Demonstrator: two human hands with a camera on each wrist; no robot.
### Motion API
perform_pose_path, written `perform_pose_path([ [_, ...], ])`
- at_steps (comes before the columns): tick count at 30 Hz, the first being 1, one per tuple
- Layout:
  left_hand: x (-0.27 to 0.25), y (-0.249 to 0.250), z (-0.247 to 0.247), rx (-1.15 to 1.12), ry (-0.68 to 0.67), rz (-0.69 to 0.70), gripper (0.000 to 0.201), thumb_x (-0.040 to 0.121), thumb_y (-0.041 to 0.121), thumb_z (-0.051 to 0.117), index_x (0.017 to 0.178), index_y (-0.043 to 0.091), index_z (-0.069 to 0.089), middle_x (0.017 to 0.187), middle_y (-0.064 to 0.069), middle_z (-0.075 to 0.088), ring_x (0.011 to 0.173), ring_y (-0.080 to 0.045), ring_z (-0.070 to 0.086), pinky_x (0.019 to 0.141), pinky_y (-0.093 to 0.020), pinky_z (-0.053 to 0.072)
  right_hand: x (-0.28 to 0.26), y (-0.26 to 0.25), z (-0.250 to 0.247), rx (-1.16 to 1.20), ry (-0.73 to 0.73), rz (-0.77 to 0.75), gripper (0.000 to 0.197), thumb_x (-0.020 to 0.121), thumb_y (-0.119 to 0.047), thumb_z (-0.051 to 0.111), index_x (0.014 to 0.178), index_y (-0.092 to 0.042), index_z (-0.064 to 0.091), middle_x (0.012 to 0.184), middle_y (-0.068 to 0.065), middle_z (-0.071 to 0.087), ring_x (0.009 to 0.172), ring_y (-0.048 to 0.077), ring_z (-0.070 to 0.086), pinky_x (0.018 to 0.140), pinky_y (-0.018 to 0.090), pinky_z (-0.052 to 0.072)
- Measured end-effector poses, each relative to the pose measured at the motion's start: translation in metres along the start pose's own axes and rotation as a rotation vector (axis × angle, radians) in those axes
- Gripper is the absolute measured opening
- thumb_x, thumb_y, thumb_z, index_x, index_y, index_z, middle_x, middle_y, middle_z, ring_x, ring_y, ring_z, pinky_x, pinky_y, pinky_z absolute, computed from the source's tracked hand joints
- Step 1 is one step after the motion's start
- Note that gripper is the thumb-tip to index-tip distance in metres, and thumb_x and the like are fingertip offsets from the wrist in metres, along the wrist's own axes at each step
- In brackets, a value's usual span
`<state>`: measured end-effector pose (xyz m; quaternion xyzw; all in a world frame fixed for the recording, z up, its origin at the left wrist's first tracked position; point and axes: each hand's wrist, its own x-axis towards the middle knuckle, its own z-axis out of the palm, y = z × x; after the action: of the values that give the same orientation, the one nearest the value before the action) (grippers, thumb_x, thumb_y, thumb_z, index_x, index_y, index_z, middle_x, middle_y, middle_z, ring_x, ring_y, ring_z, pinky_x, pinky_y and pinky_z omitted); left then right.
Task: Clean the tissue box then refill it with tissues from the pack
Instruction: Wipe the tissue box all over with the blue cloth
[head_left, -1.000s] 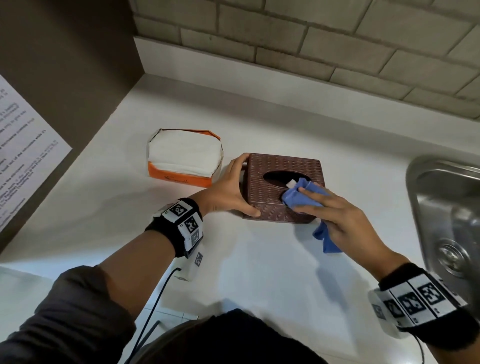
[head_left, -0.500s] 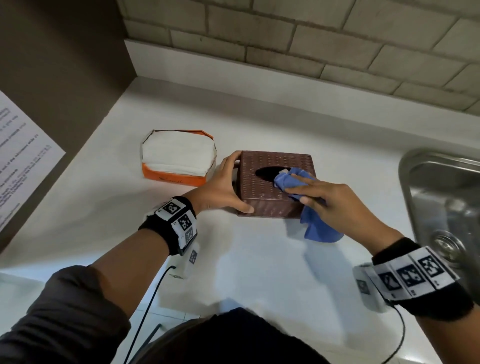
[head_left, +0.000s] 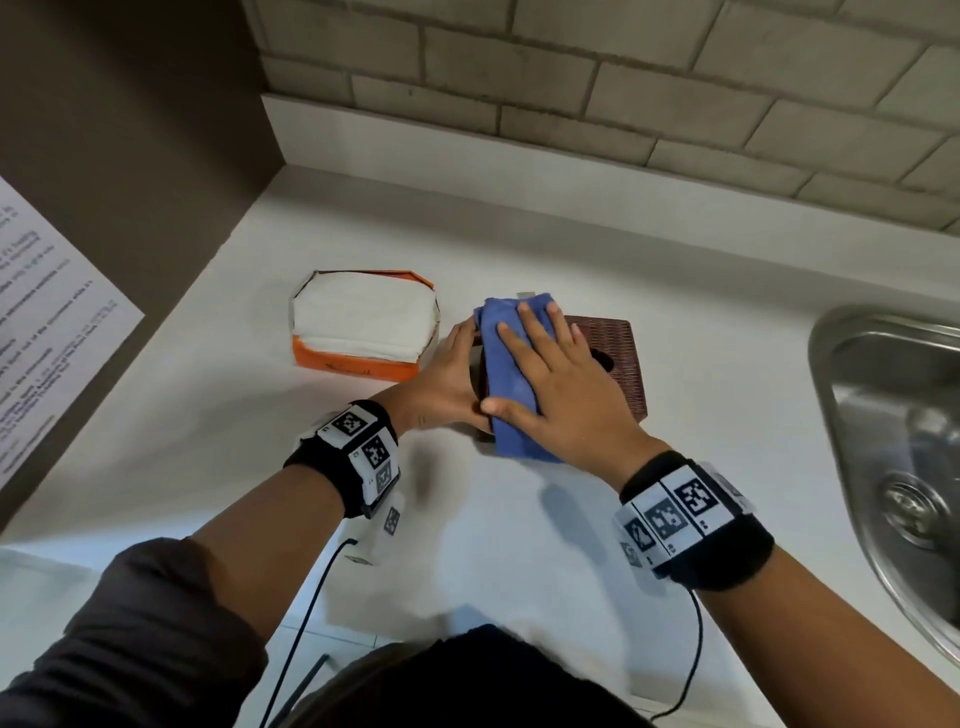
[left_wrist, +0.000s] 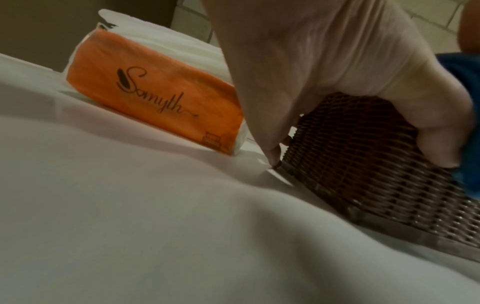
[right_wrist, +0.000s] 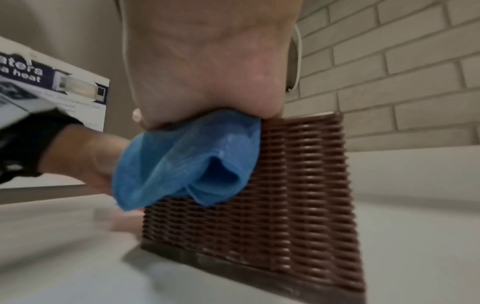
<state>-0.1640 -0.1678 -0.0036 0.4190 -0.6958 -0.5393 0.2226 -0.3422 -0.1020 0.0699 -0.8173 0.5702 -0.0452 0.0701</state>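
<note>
1. Right hand (head_left: 556, 384) lies flat, fingers straight, pressing blue cloth (head_left: 506, 374) onto the brown woven tissue box (head_left: 618, 364) at frame centre, hiding most of its opening.
2. Left hand (head_left: 447, 384) grips the box's left side; its fingertips are hidden.
3. Orange tissue pack (head_left: 363, 322) sits just left on the surface (head_left: 208, 415).

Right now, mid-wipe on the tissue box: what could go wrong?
1. The right hand presses the blue cloth flat on the brown tissue box; only the left hand braces its side, so the box might slide.
2. The open orange tissue pack sits just beside the box; a wide stroke could knock it or soil the exposed tissues.
</note>
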Motion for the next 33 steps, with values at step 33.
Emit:
perform_pose_path([
  [33,0.004,-0.008,0.002,0.010,0.055,-0.060,0.140,0.038,0.039,0.098,0.149,0.044,0.012,0.156,0.002,0.027,0.146,-0.016,0.033,0.116,-0.050,0.040,-0.020,0.052,-0.006,0.010,0.178,0.250,0.060,0.097,-0.047,0.019,0.145,-0.017,0.038,0.155,0.006,0.032,0.144,0.024,0.025,0.112,0.043,0.031],
])
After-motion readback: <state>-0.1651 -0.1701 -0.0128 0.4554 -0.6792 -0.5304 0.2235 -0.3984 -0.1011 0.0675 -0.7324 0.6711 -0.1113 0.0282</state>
